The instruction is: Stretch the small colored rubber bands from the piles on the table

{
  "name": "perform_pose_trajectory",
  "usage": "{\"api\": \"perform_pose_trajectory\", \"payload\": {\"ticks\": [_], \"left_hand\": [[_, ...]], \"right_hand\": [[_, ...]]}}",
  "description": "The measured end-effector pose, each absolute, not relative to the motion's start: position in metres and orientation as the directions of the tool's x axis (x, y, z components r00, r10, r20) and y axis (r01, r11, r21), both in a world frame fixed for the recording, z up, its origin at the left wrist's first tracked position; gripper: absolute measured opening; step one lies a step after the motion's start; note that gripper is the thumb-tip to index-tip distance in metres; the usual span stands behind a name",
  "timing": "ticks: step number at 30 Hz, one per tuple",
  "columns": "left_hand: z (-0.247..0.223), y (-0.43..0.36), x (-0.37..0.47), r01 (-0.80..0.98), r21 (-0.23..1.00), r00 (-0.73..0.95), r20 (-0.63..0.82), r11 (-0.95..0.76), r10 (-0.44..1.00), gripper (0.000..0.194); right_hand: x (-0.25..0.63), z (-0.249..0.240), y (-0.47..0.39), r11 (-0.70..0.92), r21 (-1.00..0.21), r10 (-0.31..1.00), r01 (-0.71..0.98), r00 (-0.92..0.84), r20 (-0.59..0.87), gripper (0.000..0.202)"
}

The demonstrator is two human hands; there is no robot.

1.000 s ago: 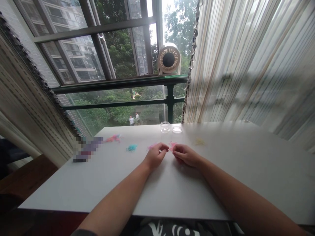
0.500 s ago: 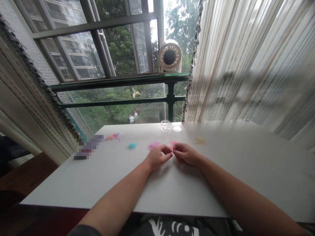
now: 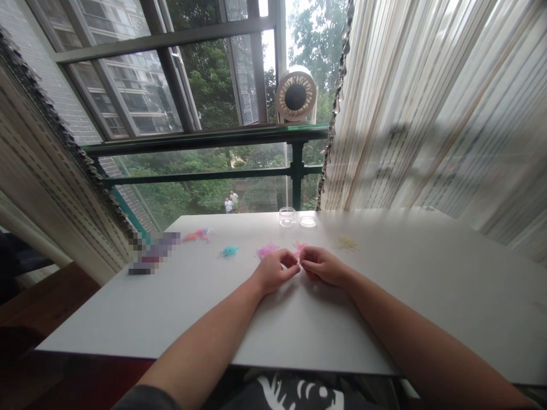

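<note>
My left hand (image 3: 277,270) and my right hand (image 3: 321,265) meet fingertip to fingertip just above the table. Both are closed, thumbs pressed toward the fingers; whatever they pinch is too small to make out. Right behind them lies a pink pile of thin bands or strands (image 3: 301,247), partly covered by my right hand. A purple-pink pile (image 3: 267,249) sits behind my left hand. Farther left is a teal pile (image 3: 229,251), and a yellow pile (image 3: 347,243) lies to the right. At the back left rests a mixed orange, pink and blue heap (image 3: 199,234).
A clear round jar (image 3: 287,217) stands at the back edge of the white table (image 3: 171,319), with a clear lid (image 3: 307,221) beside it. A blurred-out purple object (image 3: 156,253) lies at the left edge. A small fan (image 3: 296,95) stands on the windowsill.
Both hands stay in almost the same place, with only slight finger movement. The view has tilted very slightly. The piles, jar and lid are unchanged.
</note>
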State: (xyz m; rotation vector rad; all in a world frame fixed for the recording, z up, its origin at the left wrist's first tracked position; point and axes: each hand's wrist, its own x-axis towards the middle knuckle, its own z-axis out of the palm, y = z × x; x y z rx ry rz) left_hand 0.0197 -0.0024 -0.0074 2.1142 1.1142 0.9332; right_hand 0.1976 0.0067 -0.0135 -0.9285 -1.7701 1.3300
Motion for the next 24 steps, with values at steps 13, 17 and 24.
{"api": "perform_pose_trajectory", "payload": {"ticks": [13,17,24], "left_hand": [[-0.0077,-0.0022,0.0195,0.485,0.726,0.428,0.289,-0.488,0.856,0.018],[-0.0062,-0.0028,0.0196,0.486,0.721,0.424,0.300,-0.495,0.854,0.016],[-0.0043,-0.0025,0.0193,0.473,0.737,0.390,0.317,-0.484,0.864,0.015]], "right_hand": [[0.1986,-0.0188,0.0099,0.212,-0.973,0.856,0.090,-0.498,0.140,0.009],[0.1985,-0.0187,0.0098,0.224,-0.968,0.851,0.111,-0.506,0.139,0.009],[0.1986,-0.0172,0.0085,0.230,-0.964,0.849,0.136,-0.511,0.130,0.007]]}}
